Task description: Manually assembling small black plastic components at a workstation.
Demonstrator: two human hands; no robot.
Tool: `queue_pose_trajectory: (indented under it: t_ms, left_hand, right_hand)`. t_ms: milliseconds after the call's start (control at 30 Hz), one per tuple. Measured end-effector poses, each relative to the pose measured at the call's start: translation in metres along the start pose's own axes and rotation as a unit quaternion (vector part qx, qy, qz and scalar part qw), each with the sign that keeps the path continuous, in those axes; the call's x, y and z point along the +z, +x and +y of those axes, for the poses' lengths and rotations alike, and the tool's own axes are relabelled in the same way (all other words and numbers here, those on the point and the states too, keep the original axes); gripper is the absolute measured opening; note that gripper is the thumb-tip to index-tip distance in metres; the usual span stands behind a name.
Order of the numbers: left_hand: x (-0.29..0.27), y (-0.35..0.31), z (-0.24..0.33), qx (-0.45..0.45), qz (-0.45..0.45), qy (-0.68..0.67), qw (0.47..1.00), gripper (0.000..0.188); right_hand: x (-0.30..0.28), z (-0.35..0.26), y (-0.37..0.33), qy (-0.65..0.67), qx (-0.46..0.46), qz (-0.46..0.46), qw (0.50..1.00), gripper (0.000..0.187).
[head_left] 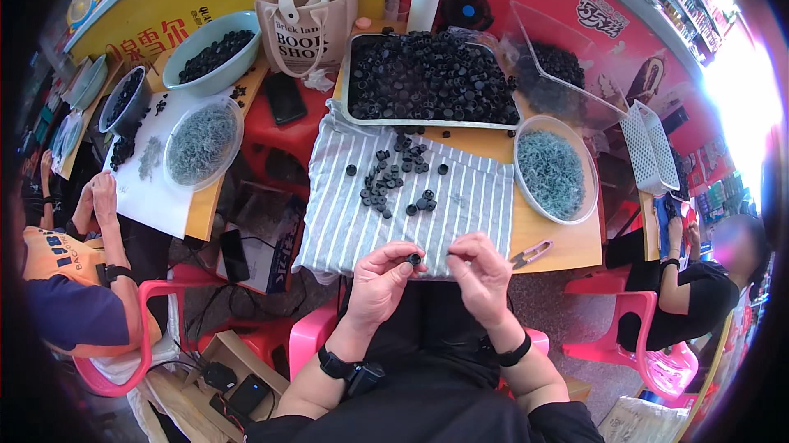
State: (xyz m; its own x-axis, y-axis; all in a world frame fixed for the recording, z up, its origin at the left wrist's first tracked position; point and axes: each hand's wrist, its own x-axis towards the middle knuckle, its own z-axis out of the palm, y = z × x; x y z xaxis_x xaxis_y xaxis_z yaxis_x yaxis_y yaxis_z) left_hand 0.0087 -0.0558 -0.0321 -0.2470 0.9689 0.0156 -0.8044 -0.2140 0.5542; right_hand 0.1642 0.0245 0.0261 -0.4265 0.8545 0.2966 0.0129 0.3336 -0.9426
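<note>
L hand (380, 281) has a black cap (414, 260) pinched at its tip. R hand (483, 277) is near, w/ thumb & finger almost together; can't tell what's in it.

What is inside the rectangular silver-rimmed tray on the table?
The rectangular silver-rimmed tray holds a heap of small round black pieces; what lies underneath the heap is covered.

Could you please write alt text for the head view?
A person's left hand holds a small black part at the near edge of a striped cloth; the right hand is close by, its grip unclear. Beyond lie loose black parts, a tray heaped with more, and a tub of bluish pieces.
</note>
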Motion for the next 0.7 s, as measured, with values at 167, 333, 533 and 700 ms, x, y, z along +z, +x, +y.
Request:
queue_pose_trajectory:
  t_ms: [167, 333, 533, 700]
  left_hand:
    - [-0.002, 0.001, -0.002, 0.005, -0.016, -0.001, 1.0, 0.024]
    - [-0.003, 0.0, -0.003, -0.005, -0.018, -0.011, 1.0, 0.025]
    - [-0.003, -0.001, -0.004, 0.002, -0.019, 0.004, 1.0, 0.025]
    - [-0.004, -0.001, -0.005, 0.007, -0.026, 0.0, 1.0, 0.024]
  right_hand:
    - [0.022, -0.005, -0.01, 0.018, -0.012, 0.006, 1.0, 0.018]
    - [0.026, -0.003, -0.006, -0.126, -0.127, 0.001, 0.984, 0.02]
    - [0.026, -0.006, -0.005, -0.155, -0.156, -0.006, 0.976, 0.022]
    - [0.028, -0.002, -0.008, -0.172, -0.177, 0.012, 0.969, 0.022]
